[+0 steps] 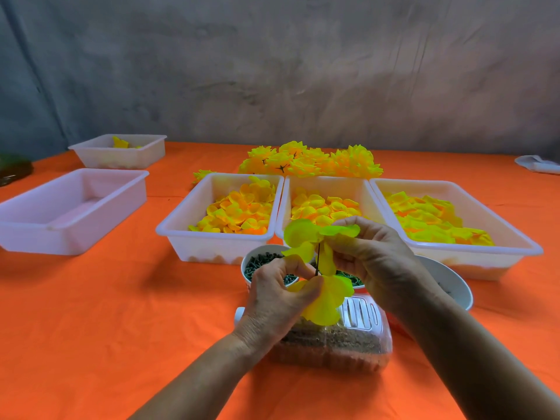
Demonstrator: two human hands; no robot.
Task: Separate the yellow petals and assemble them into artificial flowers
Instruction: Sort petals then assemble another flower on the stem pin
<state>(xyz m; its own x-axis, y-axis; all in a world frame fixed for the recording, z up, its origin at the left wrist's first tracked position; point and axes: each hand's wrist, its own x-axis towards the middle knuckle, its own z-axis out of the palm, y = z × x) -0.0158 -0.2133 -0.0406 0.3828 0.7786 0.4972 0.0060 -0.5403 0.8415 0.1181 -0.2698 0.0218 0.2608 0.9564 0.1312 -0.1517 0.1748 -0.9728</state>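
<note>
Orange cloth covers the table, and toward its left edge sit two white trays: a near one holding nothing I can see, and behind it a far tray with a few yellow pieces.

At the middle, the left hand pinches a yellow petal layer between thumb and curled fingers, just below a thin dark stem. The right hand grips the upper petals already threaded on that stem, fingers curled round them. Both hold the piece above a clear container near the front edge, with a cup of dark green parts just behind the left hand.

Behind the hands stand three trays of loose petals, left, middle and right, and finished flowers are heaped beyond them toward the back edge. A white bowl sits behind the right wrist.

The petals look like thin fabric: nearly weightless, floppy, easy to crease. I judge they are best held close to the centre hole, where the layer is steadiest, while the stiffer stem takes the firm grip. Squeezing the outer lobes would likely crumple them.
</note>
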